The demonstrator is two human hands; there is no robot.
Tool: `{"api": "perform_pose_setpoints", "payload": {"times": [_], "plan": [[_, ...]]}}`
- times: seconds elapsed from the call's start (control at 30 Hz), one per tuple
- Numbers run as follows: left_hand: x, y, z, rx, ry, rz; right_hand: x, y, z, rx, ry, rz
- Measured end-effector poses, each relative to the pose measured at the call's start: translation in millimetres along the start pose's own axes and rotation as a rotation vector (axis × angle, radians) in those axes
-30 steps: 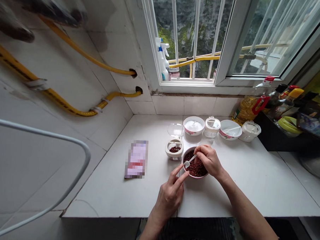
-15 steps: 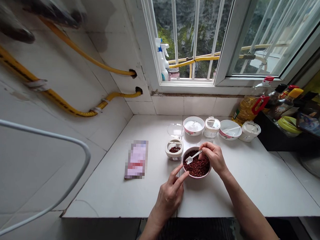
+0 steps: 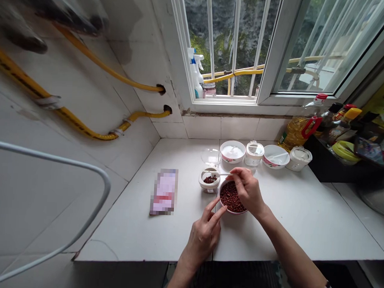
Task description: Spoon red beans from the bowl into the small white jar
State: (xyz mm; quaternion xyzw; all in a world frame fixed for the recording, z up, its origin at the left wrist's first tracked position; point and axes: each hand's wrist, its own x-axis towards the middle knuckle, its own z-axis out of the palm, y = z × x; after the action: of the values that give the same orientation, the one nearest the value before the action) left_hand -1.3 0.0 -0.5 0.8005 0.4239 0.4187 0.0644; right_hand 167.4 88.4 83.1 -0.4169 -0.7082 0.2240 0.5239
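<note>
My right hand (image 3: 247, 189) pinches the handle of a small white spoon (image 3: 224, 174), whose bowl end is over the open white jar (image 3: 208, 187). Some dark red grains (image 3: 210, 179) lie in that jar. Under and beside my right hand is a bowl (image 3: 221, 203) filled with dark red grains (image 3: 232, 197). The fingers of my left hand (image 3: 206, 231) are spread, with fingertips touching the bowl's near left rim; this hand grips nothing. The jar's clear lid (image 3: 211, 156) stands raised behind it.
Behind are a bowl of white powder (image 3: 233, 151), a lidded jar (image 3: 254, 153), another bowl (image 3: 276, 157) and a second jar (image 3: 300, 158). An oil bottle (image 3: 296, 129) stands back right. A blurred pink packet (image 3: 164, 191) lies left.
My right hand has moved the spoon up and left, from above the grains in the bowl to above the open jar. My left hand has stayed at the bowl's rim.
</note>
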Motion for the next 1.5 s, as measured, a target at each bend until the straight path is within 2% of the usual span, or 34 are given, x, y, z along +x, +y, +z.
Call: {"api": "perform_pose_setpoints", "payload": {"times": [0.1, 0.17, 0.3, 0.4, 0.67, 0.87, 1.03, 1.27, 1.5], "plan": [[0.1, -0.1, 0.0, 0.001, 0.001, -0.004, -1.0, 0.5, 4.1, -0.154, -0.077, -0.248], [0.0, 0.0, 0.2, 0.001, 0.003, -0.005, -1.2, 2.2, 1.3, -0.177, -0.079, -0.296], [-0.1, 0.2, 0.2, 0.009, 0.001, -0.008, -1.6, 7.2, -15.9, -0.156, -0.004, -0.13], [0.3, 0.4, -0.2, 0.0, 0.007, -0.004, -1.8, 14.4, -28.0, -0.184, -0.044, -0.028], [1.1, 2.1, -1.6, 0.008, -0.003, -0.017, -3.5, 25.4, -23.9, -0.238, -0.224, -0.047], [0.8, 1.6, -1.5, 0.004, 0.002, -0.013, -3.4, 28.6, -26.7, -0.166, -0.268, 0.079], [0.8, 1.6, -1.1, 0.012, -0.005, -0.02, -2.3, 28.9, -23.9, -0.089, -0.227, 0.169], [1.1, 1.4, -1.1, 0.009, 0.001, -0.014, 0.2, 25.5, -26.6, 0.189, -0.148, 0.435], [0.9, 2.1, -1.3, -0.001, 0.003, -0.018, 3.2, 27.3, -29.2, 0.34, -0.107, 0.519]]}}
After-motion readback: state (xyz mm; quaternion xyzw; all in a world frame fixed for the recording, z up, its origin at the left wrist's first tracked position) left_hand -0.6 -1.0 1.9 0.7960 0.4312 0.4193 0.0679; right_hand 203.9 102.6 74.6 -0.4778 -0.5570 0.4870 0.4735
